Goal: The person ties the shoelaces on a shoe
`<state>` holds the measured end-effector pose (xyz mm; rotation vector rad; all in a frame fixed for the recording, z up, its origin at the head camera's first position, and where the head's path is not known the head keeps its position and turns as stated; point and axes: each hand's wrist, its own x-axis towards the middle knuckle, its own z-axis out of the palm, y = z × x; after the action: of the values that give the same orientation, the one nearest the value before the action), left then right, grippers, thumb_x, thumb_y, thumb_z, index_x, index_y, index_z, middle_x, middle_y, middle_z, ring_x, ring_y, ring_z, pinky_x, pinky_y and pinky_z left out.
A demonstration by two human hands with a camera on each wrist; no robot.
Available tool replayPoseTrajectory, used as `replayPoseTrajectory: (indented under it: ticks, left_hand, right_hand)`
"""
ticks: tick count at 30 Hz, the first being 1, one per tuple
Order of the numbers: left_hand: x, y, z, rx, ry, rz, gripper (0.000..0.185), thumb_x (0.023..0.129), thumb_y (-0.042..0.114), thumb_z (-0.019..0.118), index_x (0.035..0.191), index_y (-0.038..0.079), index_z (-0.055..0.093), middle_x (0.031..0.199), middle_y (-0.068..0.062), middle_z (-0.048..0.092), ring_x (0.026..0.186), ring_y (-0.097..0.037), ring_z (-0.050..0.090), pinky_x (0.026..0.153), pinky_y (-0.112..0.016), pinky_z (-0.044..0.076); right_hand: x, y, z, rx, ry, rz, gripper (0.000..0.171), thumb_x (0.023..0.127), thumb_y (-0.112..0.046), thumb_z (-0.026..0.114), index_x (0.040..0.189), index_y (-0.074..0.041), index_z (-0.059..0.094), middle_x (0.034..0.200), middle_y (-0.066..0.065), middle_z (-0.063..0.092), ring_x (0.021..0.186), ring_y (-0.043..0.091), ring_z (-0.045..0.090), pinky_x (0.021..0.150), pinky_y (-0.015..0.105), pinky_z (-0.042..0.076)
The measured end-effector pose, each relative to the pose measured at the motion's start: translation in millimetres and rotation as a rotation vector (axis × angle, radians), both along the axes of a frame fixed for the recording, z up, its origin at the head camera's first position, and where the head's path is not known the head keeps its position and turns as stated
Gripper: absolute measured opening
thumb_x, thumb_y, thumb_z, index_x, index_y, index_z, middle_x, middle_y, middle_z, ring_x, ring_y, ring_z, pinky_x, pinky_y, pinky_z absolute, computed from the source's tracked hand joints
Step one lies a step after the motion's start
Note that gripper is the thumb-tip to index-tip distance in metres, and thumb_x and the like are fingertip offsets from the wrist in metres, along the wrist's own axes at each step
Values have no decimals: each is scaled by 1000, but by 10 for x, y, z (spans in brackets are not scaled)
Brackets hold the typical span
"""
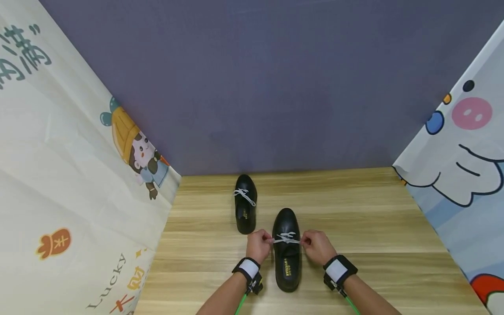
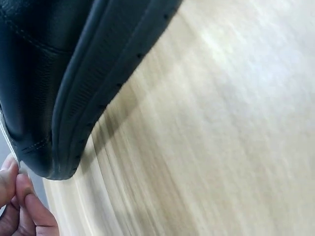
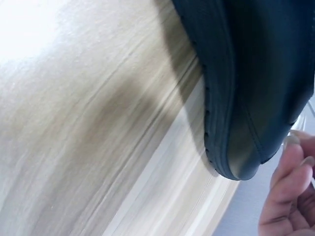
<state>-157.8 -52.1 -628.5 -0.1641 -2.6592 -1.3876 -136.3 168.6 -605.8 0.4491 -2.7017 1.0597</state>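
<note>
A black leather shoe (image 1: 286,223) stands on the wood-grain surface, toe pointing away, with a white shoelace (image 1: 287,238) across its front. On the shoe's left side my left hand (image 1: 259,246) pinches one part of the lace between thumb and fingertips. My right hand (image 1: 318,246) pinches the lace on the opposite side. Between the two hands the lace runs nearly straight over the shoe. In the left wrist view the lace (image 2: 9,135) reaches taut to the fingertips. The right wrist view shows the shoe's dark side (image 3: 246,98) beside the pinching fingers.
A second black shoe (image 1: 246,218) with its white lace tied in a bow stands farther back to the left. Behind the wood-grain surface (image 1: 354,210) rises a grey-blue panel (image 1: 256,87). Printed white sheets flank it at left (image 1: 78,175) and right (image 1: 464,175).
</note>
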Motion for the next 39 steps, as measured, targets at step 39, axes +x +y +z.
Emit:
replayPoseTrajectory:
  ticks: [39]
  left_hand:
    - [-29,34,40,56,-38,-170,11,87,10,78,78,6,73,67,3,63,63,-3,51,58,-21,44]
  right_hand:
    - [-102,-168,76,28,38,111,10,85,-1,76,83,-8,69,80,-2,65,73,10,61,64,30,51]
